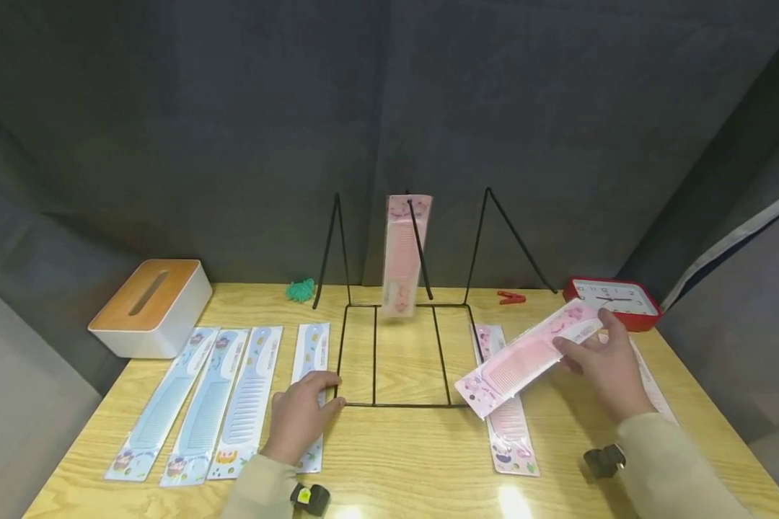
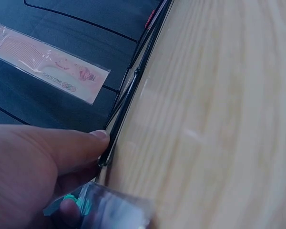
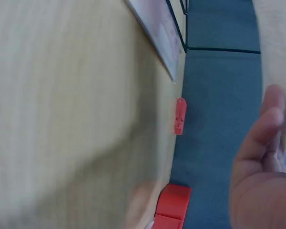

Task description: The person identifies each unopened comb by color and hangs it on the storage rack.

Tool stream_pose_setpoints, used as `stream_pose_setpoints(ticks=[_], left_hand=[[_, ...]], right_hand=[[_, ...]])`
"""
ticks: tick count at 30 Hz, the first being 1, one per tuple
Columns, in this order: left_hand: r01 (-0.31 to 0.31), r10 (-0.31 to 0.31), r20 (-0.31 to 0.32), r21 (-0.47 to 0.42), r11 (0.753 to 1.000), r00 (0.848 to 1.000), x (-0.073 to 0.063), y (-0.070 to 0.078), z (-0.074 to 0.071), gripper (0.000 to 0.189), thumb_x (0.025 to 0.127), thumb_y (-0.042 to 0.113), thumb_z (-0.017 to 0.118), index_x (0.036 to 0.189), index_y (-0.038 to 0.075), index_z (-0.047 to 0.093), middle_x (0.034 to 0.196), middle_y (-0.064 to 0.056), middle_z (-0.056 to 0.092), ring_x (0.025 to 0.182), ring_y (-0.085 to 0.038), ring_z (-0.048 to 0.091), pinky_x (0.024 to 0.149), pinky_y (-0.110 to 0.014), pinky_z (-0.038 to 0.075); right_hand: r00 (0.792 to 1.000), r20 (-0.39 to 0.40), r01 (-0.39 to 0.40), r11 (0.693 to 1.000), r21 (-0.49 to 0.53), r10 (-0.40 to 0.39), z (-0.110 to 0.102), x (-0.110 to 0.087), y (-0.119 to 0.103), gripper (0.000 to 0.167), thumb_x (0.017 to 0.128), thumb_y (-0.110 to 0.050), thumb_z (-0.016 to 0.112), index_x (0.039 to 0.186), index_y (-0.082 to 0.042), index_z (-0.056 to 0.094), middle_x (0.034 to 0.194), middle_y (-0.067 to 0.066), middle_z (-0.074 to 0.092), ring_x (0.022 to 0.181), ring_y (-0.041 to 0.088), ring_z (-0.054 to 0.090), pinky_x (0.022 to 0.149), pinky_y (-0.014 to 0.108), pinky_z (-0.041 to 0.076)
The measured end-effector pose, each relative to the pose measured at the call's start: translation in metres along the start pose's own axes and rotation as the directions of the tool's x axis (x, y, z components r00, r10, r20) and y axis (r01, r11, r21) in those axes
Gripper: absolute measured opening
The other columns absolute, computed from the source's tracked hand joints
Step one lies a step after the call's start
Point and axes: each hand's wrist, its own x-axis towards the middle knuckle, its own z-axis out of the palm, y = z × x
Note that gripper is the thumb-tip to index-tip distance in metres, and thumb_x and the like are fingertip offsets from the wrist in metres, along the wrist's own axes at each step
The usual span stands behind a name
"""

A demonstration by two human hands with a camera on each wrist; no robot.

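My left hand [image 1: 301, 418] pinches the front left corner of a black wire rack [image 1: 402, 406] between thumb and fingers; the left wrist view shows the thumb [image 2: 97, 136] on the wire. One packaged pink comb [image 1: 402, 252] hangs from the rack's middle hook. In my right hand [image 1: 613, 371] is another packaged pink comb [image 1: 526, 357], held by one end and tilted above the table, right of the rack. Beneath it a third pink comb pack [image 1: 513, 440] lies flat, partly covered. A further pack [image 1: 654, 389] shows behind the right hand.
Several packaged blue combs [image 1: 247, 404] lie in a row at left, one of them partly under my left hand. Behind them stands a tissue box [image 1: 162, 324]. Along the back are a green bundle [image 1: 301, 290], a red clip [image 1: 511, 297] and a red clock [image 1: 613, 299].
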Motion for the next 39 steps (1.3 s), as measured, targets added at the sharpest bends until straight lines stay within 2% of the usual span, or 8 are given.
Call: stream_pose_setpoints(ticks=[5, 12, 18, 21, 25, 29, 31, 39], left_hand=[[0.002, -0.002, -0.003, -0.011, 1.000, 1.000, -0.001, 0.001, -0.001, 0.035, 0.085, 0.031, 0.080, 0.117, 0.021, 0.072, 0.127, 0.004, 0.068, 0.112, -0.023, 0.067, 0.083, -0.047, 0.039], [-0.001, 0.001, -0.008, -0.004, 1.000, 1.000, 0.000, 0.000, -0.001, 0.035, 0.085, 0.032, 0.080, 0.117, 0.021, 0.072, 0.127, 0.004, 0.069, 0.111, -0.023, 0.067, 0.084, -0.048, 0.040], [0.008, -0.008, -0.005, 0.001, 1.000, 1.000, 0.000, -0.002, -0.002, 0.035, 0.085, 0.032, 0.080, 0.117, 0.022, 0.072, 0.127, 0.004, 0.068, 0.111, -0.023, 0.067, 0.085, -0.049, 0.040], [0.004, -0.004, -0.003, 0.001, 1.000, 1.000, 0.000, -0.002, -0.001, 0.035, 0.085, 0.032, 0.080, 0.117, 0.022, 0.072, 0.127, 0.004, 0.068, 0.111, -0.023, 0.067, 0.085, -0.049, 0.040], [-0.002, 0.002, -0.002, -0.002, 1.000, 1.000, 0.000, -0.001, 0.000, 0.035, 0.085, 0.032, 0.080, 0.117, 0.022, 0.071, 0.127, 0.004, 0.068, 0.112, -0.023, 0.067, 0.084, -0.048, 0.040], [0.004, -0.004, 0.003, -0.001, 1.000, 1.000, 0.001, 0.000, 0.001, 0.035, 0.085, 0.032, 0.080, 0.117, 0.022, 0.072, 0.127, 0.004, 0.068, 0.112, -0.024, 0.066, 0.084, -0.048, 0.039], [0.006, -0.006, 0.005, 0.002, 1.000, 1.000, 0.001, 0.001, 0.000, 0.035, 0.085, 0.032, 0.080, 0.117, 0.022, 0.072, 0.127, 0.005, 0.068, 0.112, -0.024, 0.066, 0.084, -0.048, 0.039], [0.005, -0.005, 0.007, 0.000, 1.000, 1.000, 0.000, 0.000, 0.000, 0.035, 0.085, 0.032, 0.080, 0.118, 0.022, 0.072, 0.127, 0.004, 0.068, 0.112, -0.023, 0.067, 0.085, -0.049, 0.040]], right_hand=[[0.992, 0.101, -0.065, 0.994, -0.086, 0.073, 0.009, -0.009, 0.014, 0.092, 0.094, -0.046, 0.068, 0.160, -0.007, 0.016, 0.097, 0.013, 0.071, 0.078, 0.025, 0.070, 0.068, 0.024, 0.055], [0.965, 0.228, -0.087, 0.978, -0.188, 0.130, 0.014, -0.016, 0.027, 0.062, 0.095, -0.033, 0.070, 0.141, 0.001, 0.045, 0.080, 0.010, 0.069, 0.066, 0.023, 0.066, 0.062, 0.030, 0.052], [0.955, 0.296, 0.138, 0.908, -0.395, -0.016, 0.020, -0.017, 0.021, 0.042, 0.090, -0.032, 0.075, 0.121, -0.006, 0.064, 0.085, 0.005, 0.062, 0.076, 0.021, 0.057, 0.065, 0.033, 0.047], [0.913, 0.391, 0.277, 0.884, -0.378, -0.118, 0.029, -0.023, 0.016, 0.035, 0.084, -0.026, 0.083, 0.114, -0.015, 0.069, 0.100, 0.001, 0.065, 0.094, 0.022, 0.057, 0.081, 0.040, 0.050], [0.814, 0.548, 0.420, 0.846, -0.329, -0.191, 0.036, -0.030, 0.010, 0.039, 0.076, -0.021, 0.088, 0.110, -0.022, 0.068, 0.129, 0.007, 0.062, 0.123, 0.035, 0.053, 0.105, 0.059, 0.039], [0.737, 0.639, 0.514, 0.798, -0.315, -0.222, 0.038, -0.031, 0.009, 0.049, 0.073, -0.015, 0.089, 0.117, -0.019, 0.066, 0.141, 0.015, 0.055, 0.134, 0.045, 0.044, 0.108, 0.064, 0.031], [0.724, 0.654, 0.534, 0.779, -0.329, -0.220, 0.038, -0.030, 0.009, 0.054, 0.072, -0.014, 0.090, 0.120, -0.018, 0.065, 0.139, 0.011, 0.056, 0.133, 0.041, 0.046, 0.108, 0.063, 0.032], [0.745, 0.645, 0.540, 0.720, -0.436, -0.169, 0.046, -0.024, 0.002, 0.056, 0.062, -0.014, 0.094, 0.110, -0.024, 0.068, 0.114, -0.005, 0.061, 0.111, 0.023, 0.055, 0.104, 0.055, 0.041]])
